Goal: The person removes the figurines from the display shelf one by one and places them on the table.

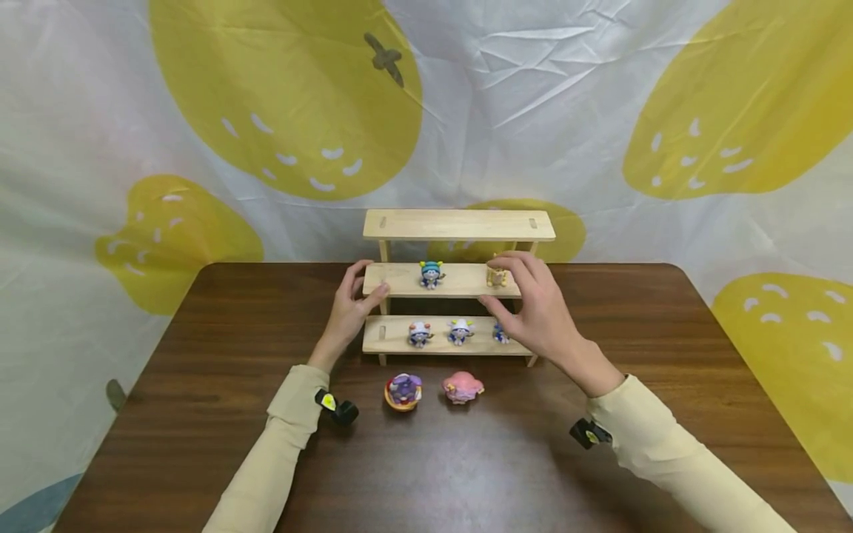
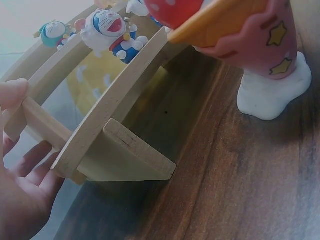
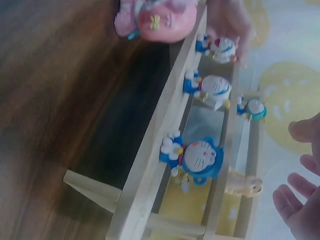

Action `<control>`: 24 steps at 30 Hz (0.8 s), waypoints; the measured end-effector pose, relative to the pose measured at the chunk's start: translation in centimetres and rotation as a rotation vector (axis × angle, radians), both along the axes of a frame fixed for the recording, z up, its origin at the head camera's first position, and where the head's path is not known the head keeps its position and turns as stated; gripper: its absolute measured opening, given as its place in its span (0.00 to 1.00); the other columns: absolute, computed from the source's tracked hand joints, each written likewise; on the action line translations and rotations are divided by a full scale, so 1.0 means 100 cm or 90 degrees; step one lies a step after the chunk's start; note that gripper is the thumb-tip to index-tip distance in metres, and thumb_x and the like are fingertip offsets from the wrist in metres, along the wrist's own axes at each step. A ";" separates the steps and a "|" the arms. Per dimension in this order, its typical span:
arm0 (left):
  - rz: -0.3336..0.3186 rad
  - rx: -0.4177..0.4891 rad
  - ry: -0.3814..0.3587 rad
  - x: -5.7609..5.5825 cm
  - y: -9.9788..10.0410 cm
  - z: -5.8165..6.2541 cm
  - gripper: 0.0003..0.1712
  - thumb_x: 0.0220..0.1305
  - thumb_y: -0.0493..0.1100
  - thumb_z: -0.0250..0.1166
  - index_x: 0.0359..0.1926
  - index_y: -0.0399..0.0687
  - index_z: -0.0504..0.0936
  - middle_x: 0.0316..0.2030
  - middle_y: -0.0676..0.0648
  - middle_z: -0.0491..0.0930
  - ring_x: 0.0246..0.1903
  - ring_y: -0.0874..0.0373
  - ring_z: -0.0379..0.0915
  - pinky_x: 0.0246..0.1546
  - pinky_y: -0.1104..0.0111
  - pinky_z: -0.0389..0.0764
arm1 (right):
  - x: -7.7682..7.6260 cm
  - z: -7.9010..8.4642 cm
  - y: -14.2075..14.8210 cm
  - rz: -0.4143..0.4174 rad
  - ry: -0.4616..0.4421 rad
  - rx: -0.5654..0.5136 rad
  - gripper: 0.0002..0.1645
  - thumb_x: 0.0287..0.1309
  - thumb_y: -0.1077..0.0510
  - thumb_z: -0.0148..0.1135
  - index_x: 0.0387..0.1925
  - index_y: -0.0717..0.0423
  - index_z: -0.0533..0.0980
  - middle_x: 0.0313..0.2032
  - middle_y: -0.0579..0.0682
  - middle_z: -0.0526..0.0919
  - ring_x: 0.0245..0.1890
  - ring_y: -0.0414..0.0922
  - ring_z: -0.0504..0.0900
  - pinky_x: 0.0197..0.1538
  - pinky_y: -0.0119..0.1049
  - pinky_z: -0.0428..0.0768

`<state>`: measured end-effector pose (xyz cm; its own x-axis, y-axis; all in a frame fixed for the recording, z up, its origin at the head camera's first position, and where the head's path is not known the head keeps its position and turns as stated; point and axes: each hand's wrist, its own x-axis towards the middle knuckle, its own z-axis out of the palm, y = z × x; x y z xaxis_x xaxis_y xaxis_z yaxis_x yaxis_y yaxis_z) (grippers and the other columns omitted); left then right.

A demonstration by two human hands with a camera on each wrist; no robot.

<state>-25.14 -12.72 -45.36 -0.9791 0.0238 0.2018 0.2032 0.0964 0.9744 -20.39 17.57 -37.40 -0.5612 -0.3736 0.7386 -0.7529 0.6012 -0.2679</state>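
Observation:
My left hand (image 1: 348,311) holds the left end of the middle tier of a three-tier wooden shelf (image 1: 460,224), with the thumb over the board and the fingers beneath. Curved around the yellow figurine (image 1: 496,277) at that tier's right end, my right hand (image 1: 543,314) stays apart from it; a gap shows in the right wrist view. A teal-hatted cat figurine (image 1: 431,275) sits left of the yellow one. Three cat figurines line the bottom tier: two with white hats (image 1: 419,335) and a blue one (image 3: 199,154), partly hidden by my right hand in the head view.
On the brown table (image 1: 233,370), a purple-topped figure (image 1: 403,390) and a pink figure (image 1: 462,387) stand in front of the shelf. A white cloth with yellow fruit prints (image 1: 286,96) hangs behind the table.

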 end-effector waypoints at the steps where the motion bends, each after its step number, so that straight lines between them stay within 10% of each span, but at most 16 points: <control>1: -0.001 0.003 0.001 0.000 0.000 0.000 0.33 0.68 0.35 0.65 0.71 0.43 0.65 0.52 0.31 0.77 0.37 0.69 0.76 0.39 0.75 0.75 | -0.003 0.000 0.001 -0.006 -0.001 0.001 0.27 0.53 0.59 0.75 0.53 0.65 0.77 0.53 0.62 0.80 0.55 0.60 0.76 0.59 0.54 0.71; 24: -0.007 0.012 -0.001 0.000 0.001 0.000 0.33 0.68 0.34 0.65 0.71 0.41 0.64 0.53 0.30 0.77 0.38 0.68 0.76 0.41 0.76 0.76 | -0.038 -0.017 0.021 -0.035 -0.089 0.050 0.29 0.59 0.67 0.69 0.62 0.67 0.74 0.57 0.64 0.81 0.55 0.61 0.79 0.60 0.56 0.73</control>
